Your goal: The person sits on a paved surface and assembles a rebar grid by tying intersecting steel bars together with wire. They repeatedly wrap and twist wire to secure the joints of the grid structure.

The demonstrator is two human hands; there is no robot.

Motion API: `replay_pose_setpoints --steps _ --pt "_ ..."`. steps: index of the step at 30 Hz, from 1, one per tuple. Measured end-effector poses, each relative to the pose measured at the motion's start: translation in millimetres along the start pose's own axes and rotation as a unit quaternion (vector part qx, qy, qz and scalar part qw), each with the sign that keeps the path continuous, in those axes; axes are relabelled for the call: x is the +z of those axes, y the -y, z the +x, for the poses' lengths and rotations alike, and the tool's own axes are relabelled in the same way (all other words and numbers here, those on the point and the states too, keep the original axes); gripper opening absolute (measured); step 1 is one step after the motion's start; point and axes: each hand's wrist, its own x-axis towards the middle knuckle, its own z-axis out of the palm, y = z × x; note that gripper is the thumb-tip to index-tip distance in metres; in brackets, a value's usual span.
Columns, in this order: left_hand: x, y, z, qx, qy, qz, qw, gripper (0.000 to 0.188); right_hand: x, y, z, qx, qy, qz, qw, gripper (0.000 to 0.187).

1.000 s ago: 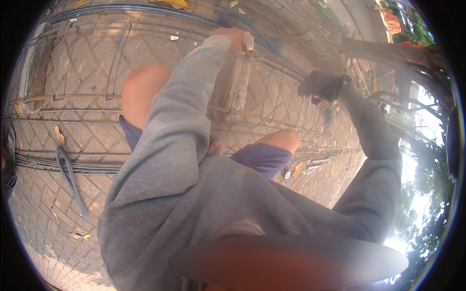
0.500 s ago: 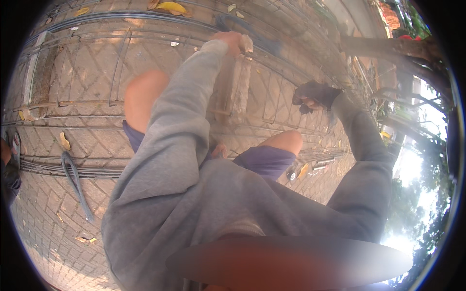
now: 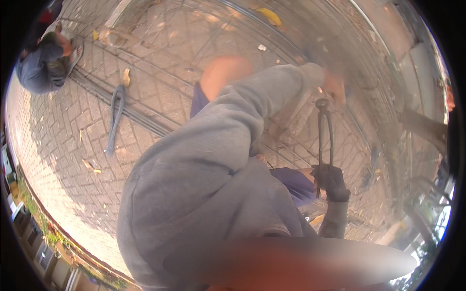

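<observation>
Gripped in my dark-gloved right hand (image 3: pixel 331 182) is a pair of long-handled pincers (image 3: pixel 324 126), their round jaws pointing away from me. My left hand (image 3: pixel 335 86) is bare and stretched forward beyond the pincer jaws, over the steel rod frame. Motion blur smears its fingers, so whether it holds anything is unclear. Beneath my left forearm a pale bar-shaped block (image 3: pixel 303 114) shows, blurred, among the rods. Both my arms are in grey sleeves, and my knees are bent on either side.
Thin steel rods (image 3: pixel 145 122) lie bundled across the brick paving. A looped hank of grey wire (image 3: pixel 116 116) rests beside them. Another person (image 3: pixel 46 65) crouches at far left. A yellow leaf (image 3: pixel 269 17) lies at the far side, and a tree trunk (image 3: pixel 422 131) stands at right.
The view has swung round, so the ground and wire hank appear shifted. My left hand has left the block's far end. My right hand has come closer to my body, with the pincers now plainly visible.
</observation>
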Motion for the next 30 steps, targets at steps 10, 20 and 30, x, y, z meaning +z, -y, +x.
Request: replay_pose_setpoints --steps 10,20,30 --pt "43 -49 -88 -0.05 -0.458 0.066 0.885 0.031 0 -3 16 -0.172 0.05 -0.13 0.975 0.055" --pt "-1 -117 -127 0.212 -0.727 -0.308 0.576 0.015 99 25 65 -0.1 -0.01 0.19 0.977 0.042" --pt "-3 -170 -190 0.238 -0.72 -0.037 0.651 0.019 136 23 142 -0.252 -0.365 -0.233 0.865 0.055"
